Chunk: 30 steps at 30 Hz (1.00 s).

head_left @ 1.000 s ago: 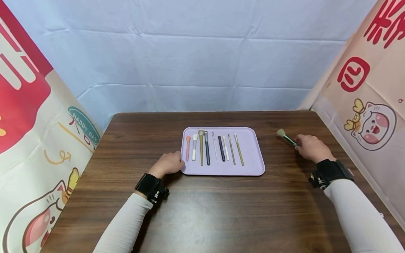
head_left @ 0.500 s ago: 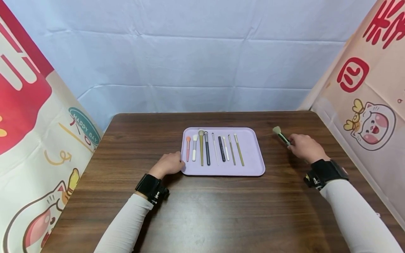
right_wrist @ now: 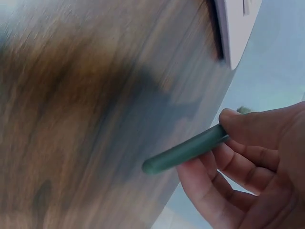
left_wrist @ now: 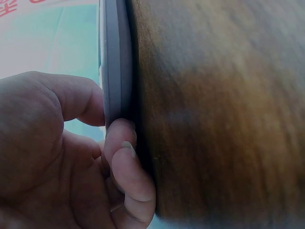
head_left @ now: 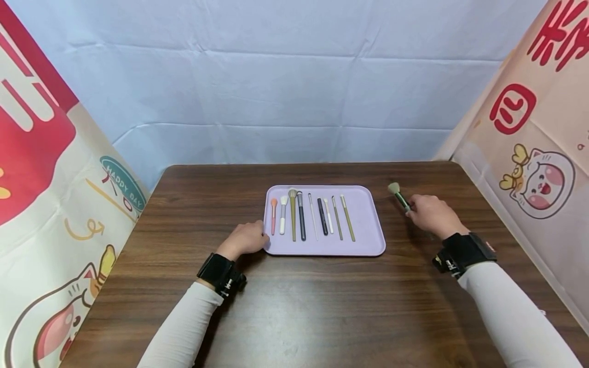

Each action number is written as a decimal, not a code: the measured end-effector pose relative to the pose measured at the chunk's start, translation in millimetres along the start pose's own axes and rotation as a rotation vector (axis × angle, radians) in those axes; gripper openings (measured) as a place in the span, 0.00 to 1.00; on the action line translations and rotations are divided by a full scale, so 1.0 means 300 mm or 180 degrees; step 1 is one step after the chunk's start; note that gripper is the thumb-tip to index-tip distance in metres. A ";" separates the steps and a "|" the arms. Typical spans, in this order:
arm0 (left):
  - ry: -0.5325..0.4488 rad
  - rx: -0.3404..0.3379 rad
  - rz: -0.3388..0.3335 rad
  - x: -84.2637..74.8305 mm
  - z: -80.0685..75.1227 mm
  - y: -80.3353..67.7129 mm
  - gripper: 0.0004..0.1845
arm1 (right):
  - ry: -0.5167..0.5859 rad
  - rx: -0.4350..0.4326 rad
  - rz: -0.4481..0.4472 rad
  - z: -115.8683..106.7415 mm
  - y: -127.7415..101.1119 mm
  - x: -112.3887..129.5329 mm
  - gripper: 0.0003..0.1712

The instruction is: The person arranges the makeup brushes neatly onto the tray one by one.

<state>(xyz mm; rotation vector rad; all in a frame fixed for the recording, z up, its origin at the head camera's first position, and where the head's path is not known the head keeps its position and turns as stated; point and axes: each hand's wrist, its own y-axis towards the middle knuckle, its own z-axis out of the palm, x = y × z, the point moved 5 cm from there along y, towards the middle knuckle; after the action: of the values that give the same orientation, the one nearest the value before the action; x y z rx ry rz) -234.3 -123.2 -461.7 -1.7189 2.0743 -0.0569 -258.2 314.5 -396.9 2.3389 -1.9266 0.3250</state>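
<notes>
My right hand (head_left: pixel 432 215) pinches a makeup brush (head_left: pixel 402 200) with a green handle and pale green bristles, to the right of the tray. In the right wrist view the brush handle (right_wrist: pixel 183 152) sits between thumb and fingers, raised over the table; its bristles are mostly hidden. A lilac tray (head_left: pixel 368 225) bears a row of several makeup brushes. My left hand (head_left: pixel 244 238) grips the tray's near left edge. Seen from the left wrist, the thumb lies on one side of the tray rim (left_wrist: pixel 114 62) and curled fingers (left_wrist: pixel 131 174) on the other.
The tray rests on a dark wooden table (head_left: pixel 294 306). Its brushes include a pink one (head_left: pixel 273 217) at the left end and a thin olive one (head_left: pixel 348 219) at the right end. A pale blue cloth (head_left: pixel 285 102) hangs behind; printed cloths flank both sides.
My right hand has moved left toward the tray, carrying the green brush. The left hand and the tray have stayed where they were.
</notes>
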 end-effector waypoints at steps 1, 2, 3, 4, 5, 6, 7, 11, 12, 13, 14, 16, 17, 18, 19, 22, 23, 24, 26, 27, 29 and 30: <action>-0.0002 -0.0001 0.0002 0.000 0.000 0.000 0.21 | 0.0013 -0.0002 -0.0010 0.002 0.001 0.006 0.15; -0.0001 -0.0003 0.0004 0.001 0.000 0.000 0.20 | 0.0035 0.0004 -0.0014 0.004 0.002 0.011 0.15; -0.0006 -0.0004 0.0007 0.000 0.000 0.000 0.20 | 0.0060 0.0018 -0.0017 0.007 0.004 0.015 0.16; -0.0010 -0.0006 0.0010 0.000 -0.001 -0.001 0.20 | 0.0080 0.0032 -0.0025 0.009 0.006 0.020 0.16; -0.0011 -0.0010 0.0014 -0.001 -0.002 -0.001 0.20 | 0.0097 0.0041 -0.0033 0.012 0.008 0.024 0.17; -0.0009 -0.0014 0.0016 -0.001 -0.002 -0.001 0.20 | 0.0111 0.0052 -0.0039 0.013 0.009 0.028 0.17; -0.0002 -0.0021 0.0022 -0.001 -0.003 -0.001 0.20 | 0.0120 0.0060 -0.0041 0.015 0.010 0.032 0.17; 0.0008 -0.0034 0.0040 -0.001 0.000 0.001 0.20 | 0.0123 0.0071 -0.0036 0.021 0.009 0.050 0.18; 0.0010 -0.0034 0.0042 -0.001 0.001 0.002 0.21 | 0.0127 0.0074 -0.0025 0.021 0.009 0.056 0.18; 0.0008 -0.0034 0.0045 -0.001 0.001 0.002 0.21 | 0.0129 0.0082 -0.0012 0.022 0.008 0.061 0.18; 0.0002 -0.0034 0.0047 -0.001 0.001 0.001 0.21 | 0.0139 0.0101 -0.0002 0.022 0.008 0.066 0.18; -0.0003 -0.0035 0.0050 -0.002 0.000 0.001 0.21 | 0.0159 0.0124 0.0009 0.022 0.008 0.078 0.19; 0.0001 -0.0036 0.0050 -0.002 0.000 0.000 0.21 | 0.0172 0.0142 0.0013 0.023 0.008 0.082 0.19; -0.0001 -0.0035 0.0048 -0.002 -0.001 0.000 0.21 | 0.0188 0.0160 0.0017 0.024 0.009 0.086 0.20; -0.0001 -0.0035 0.0046 -0.003 -0.001 -0.001 0.20 | 0.0196 0.0177 0.0018 0.025 0.009 0.090 0.20; -0.0002 -0.0022 0.0037 -0.004 -0.001 -0.003 0.20 | 0.0218 0.0214 0.0025 0.027 0.011 0.104 0.20; -0.0005 -0.0016 0.0031 -0.004 -0.001 -0.004 0.20 | 0.0224 0.0219 0.0029 0.029 0.012 0.109 0.20; -0.0005 -0.0011 0.0028 -0.004 -0.001 -0.004 0.20 | 0.0228 0.0223 0.0031 0.030 0.013 0.115 0.20; 0.0002 -0.0012 0.0028 -0.005 -0.001 -0.005 0.20 | 0.0224 0.0218 0.0022 0.031 0.015 0.126 0.20; 0.0006 -0.0015 0.0032 -0.005 0.000 -0.005 0.20 | 0.0224 0.0217 0.0021 0.034 0.018 0.131 0.20; 0.0012 -0.0023 0.0035 -0.006 -0.001 -0.006 0.20 | 0.0216 0.0209 0.0006 0.036 0.021 0.141 0.20; 0.0009 -0.0025 0.0037 -0.006 0.000 -0.006 0.20 | 0.0212 0.0208 -0.0005 0.036 0.022 0.145 0.20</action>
<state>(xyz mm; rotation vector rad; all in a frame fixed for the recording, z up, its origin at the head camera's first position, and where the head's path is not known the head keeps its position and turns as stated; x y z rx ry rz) -232.6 -121.8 -460.6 -1.7120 2.0893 -0.0478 -255.8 269.5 -398.1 2.3376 -1.9118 0.4664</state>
